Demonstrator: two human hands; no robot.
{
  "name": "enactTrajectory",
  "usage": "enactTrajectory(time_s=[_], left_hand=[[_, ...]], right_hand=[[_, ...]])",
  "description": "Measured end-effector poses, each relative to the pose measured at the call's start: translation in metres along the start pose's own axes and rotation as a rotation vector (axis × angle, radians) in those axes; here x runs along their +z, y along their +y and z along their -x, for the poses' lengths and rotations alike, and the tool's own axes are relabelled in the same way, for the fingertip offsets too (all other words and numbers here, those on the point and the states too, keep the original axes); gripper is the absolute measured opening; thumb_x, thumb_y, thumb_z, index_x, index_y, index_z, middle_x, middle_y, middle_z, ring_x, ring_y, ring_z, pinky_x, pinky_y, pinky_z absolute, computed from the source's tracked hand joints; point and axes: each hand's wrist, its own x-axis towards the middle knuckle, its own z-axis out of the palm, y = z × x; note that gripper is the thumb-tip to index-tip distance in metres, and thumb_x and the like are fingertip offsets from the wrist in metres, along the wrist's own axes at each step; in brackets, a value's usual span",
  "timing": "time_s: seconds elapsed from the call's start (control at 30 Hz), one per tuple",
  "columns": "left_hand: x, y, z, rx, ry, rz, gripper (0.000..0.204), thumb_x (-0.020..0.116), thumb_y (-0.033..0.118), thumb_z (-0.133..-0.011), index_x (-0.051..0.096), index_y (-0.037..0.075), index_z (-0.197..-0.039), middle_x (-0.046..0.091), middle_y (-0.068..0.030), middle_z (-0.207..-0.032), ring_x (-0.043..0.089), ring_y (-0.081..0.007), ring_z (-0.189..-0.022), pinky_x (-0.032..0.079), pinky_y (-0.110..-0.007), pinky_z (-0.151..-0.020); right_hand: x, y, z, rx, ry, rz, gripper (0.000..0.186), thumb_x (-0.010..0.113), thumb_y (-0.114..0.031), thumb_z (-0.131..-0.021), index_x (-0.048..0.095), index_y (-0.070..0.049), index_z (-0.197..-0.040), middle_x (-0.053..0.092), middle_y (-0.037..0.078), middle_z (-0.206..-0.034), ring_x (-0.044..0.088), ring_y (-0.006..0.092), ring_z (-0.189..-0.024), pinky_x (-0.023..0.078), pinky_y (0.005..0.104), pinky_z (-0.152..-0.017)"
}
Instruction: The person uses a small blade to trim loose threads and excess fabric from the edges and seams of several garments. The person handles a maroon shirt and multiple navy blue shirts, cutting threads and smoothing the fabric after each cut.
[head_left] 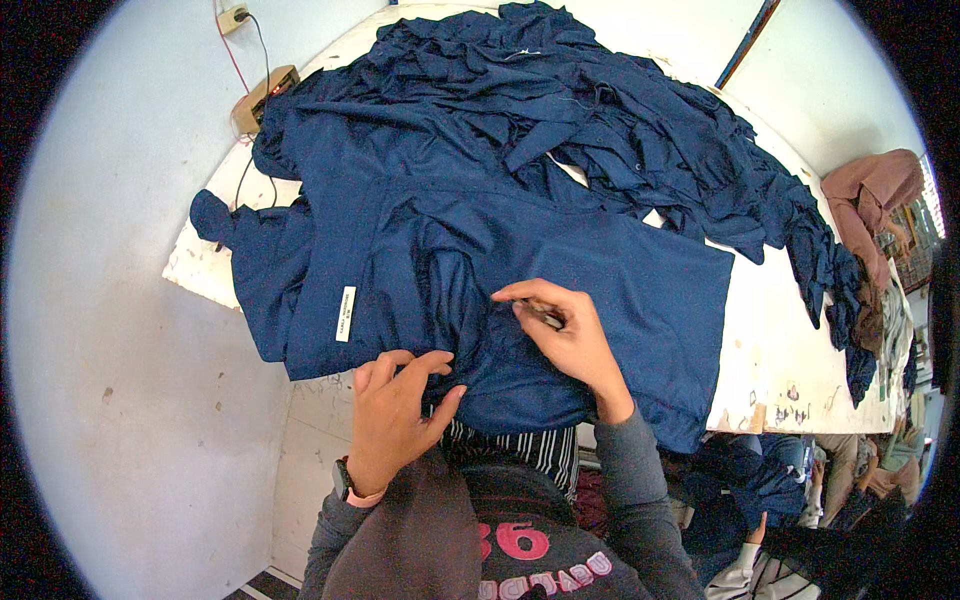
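A navy blue garment (620,300) lies spread over the near edge of the white table, bunched into folds at its middle. A white label (345,314) shows on its left part. My left hand (395,405) rests at the garment's front edge, thumb and fingers apart, with the fingertips touching the cloth. Above the folds to the right, my right hand (560,335) is closed around a small dark metal tool (540,315). Most of that tool is hidden in the palm, so its kind cannot be made out. The right forefinger and thumb reach toward the cloth.
A large heap of navy garments (520,90) covers the back and right of the white table (745,390). A brown box (265,100) with cables stands at the back left by the wall (130,300). Other people, one in a brown covering (870,190), are at the right.
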Motion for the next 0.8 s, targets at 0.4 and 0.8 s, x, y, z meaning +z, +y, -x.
enactTrajectory(time_s=[0.4, 0.8], left_hand=[[0.004, -0.005, -0.009, 0.011, -0.049, -0.179, 0.047, 0.083, 0.038, -0.078, 0.069, 0.016, -0.118, 0.071, 0.0042, -0.107, 0.056, -0.0220, -0.110, 0.032, -0.041, -0.094], [0.002, -0.011, -0.023, 0.181, 0.510, -0.171, 0.024, 0.084, 0.019, -0.059, 0.064, 0.022, -0.072, 0.065, 0.0058, -0.082, 0.061, -0.0207, -0.094, 0.034, -0.042, -0.089]], right_hand=[[-0.023, -0.015, -0.025, -0.334, -0.090, 0.400, 0.033, 0.067, 0.001, -0.070, 0.078, -0.008, -0.100, 0.074, 0.006, -0.082, 0.072, 0.0246, -0.075, 0.051, 0.0355, -0.067], [-0.049, -0.028, -0.003, -0.472, 0.399, 0.517, 0.035, 0.068, 0.000, -0.067, 0.077, -0.013, -0.098, 0.071, 0.001, -0.074, 0.061, 0.0175, -0.058, 0.038, 0.0327, -0.058]])
